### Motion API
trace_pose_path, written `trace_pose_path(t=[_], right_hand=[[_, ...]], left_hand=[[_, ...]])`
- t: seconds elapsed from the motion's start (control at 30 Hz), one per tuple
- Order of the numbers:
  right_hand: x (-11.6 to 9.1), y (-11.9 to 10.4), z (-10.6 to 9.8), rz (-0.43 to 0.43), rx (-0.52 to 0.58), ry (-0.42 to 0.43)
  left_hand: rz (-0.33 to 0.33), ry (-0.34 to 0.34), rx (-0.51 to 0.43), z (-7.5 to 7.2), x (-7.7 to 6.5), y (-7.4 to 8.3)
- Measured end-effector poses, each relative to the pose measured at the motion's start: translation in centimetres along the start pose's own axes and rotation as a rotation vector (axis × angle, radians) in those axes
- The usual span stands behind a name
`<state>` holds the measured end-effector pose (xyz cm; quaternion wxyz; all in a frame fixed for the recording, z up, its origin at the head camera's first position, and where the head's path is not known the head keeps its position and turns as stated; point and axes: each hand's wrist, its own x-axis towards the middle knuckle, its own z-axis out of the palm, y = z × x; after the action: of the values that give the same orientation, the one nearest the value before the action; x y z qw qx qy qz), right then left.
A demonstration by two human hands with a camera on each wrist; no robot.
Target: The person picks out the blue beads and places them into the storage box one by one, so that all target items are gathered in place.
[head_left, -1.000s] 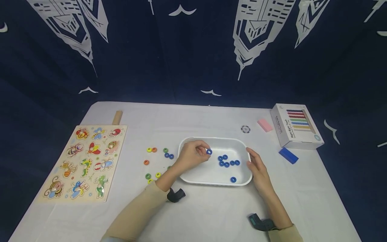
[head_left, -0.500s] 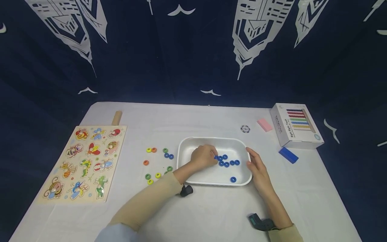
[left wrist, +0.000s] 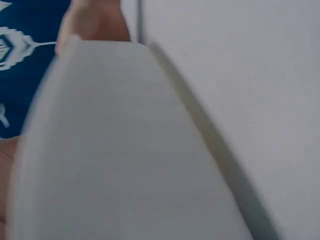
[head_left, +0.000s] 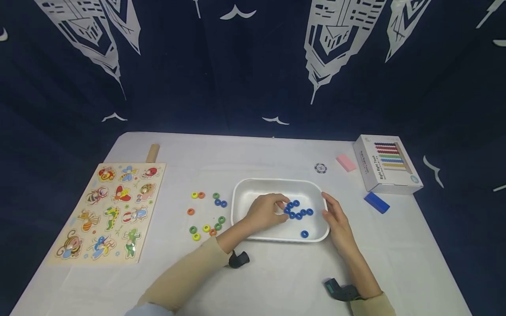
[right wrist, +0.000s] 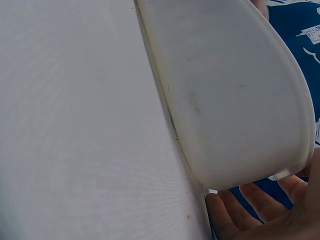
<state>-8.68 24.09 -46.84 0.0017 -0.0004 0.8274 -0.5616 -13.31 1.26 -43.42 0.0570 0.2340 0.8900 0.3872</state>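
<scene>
A white tray (head_left: 280,237) stands mid-table with several blue beads (head_left: 299,216) lying in it, mostly clustered at its centre. One blue bead (head_left: 304,234) lies apart near the tray's front wall. My left hand (head_left: 264,213) reaches over the tray's left side, thumb and forefinger spread around the cluster's left end; a bead sits between the tips without a visible pinch. At the tray's right end my right hand (head_left: 337,224) holds the rim, thumb at the edge. The right wrist view shows its fingers (right wrist: 265,202) against the outer wall. Tray walls hide the beads from both wrist views.
Left of the tray lie several loose yellow, orange, green and blue beads (head_left: 223,204). Farther left is a wooden insect puzzle board (head_left: 112,215). At the right are a white box (head_left: 389,166), a blue block (head_left: 377,202), a pink block (head_left: 346,163) and a round chip (head_left: 320,168).
My left hand carried a blue bead rightward and down to the cluster; its fingers have since spread apart. The cluster's left beads have shifted slightly. My right hand stays at the tray's end.
</scene>
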Motion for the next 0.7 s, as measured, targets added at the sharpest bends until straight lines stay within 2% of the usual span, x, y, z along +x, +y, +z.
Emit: trace_pose_path(t=[0.1,0.2,0.3,0.5,0.6,0.7], right_hand=[[0.0,0.1,0.1,0.000,-0.002,0.001],[0.0,0.1,0.1,0.006,-0.010,0.007],[0.0,0.1,0.1,0.005,-0.013,0.014],[-0.1,0.2,0.1,0.007,-0.008,0.016],[0.0,0.3,0.1,0.005,-0.012,0.013],[0.0,0.5,0.1,0.001,-0.022,0.010]], left_hand=[[0.123,0.118,-0.117,-1.5,-1.8,0.3],[0.151,0.231,-0.215,-3.5,-3.6,0.0],[0.131,0.323,-0.282,-5.7,-5.0,-0.9],[0.002,0.446,-0.351,-9.8,-7.2,-2.4],[-0.028,0.520,-0.325,-10.5,-7.4,-4.6],[-0.044,0.581,-0.325,-10.4,-7.3,-7.0]])
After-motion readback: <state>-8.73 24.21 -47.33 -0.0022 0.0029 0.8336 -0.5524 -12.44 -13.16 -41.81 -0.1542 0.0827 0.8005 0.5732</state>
